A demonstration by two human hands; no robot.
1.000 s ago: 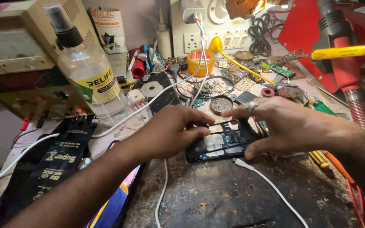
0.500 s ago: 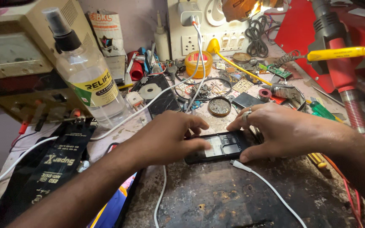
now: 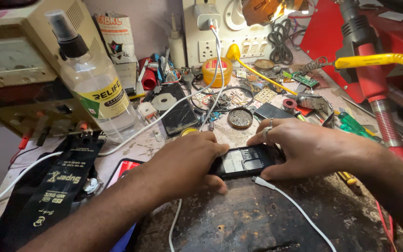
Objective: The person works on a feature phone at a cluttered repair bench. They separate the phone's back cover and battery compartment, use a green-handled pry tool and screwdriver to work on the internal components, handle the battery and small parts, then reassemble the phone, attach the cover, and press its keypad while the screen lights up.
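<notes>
The open black phone point(image 3: 242, 161) is gripped at both ends by the left hand point(image 3: 187, 163) and the right hand point(image 3: 311, 149), low on the worn bench point(image 3: 257, 219), and should be held flat and pressed gently.

Left hand point(image 3: 187, 161) palm-down, right hand point(image 3: 306, 147) opposite, fingers curled
</notes>
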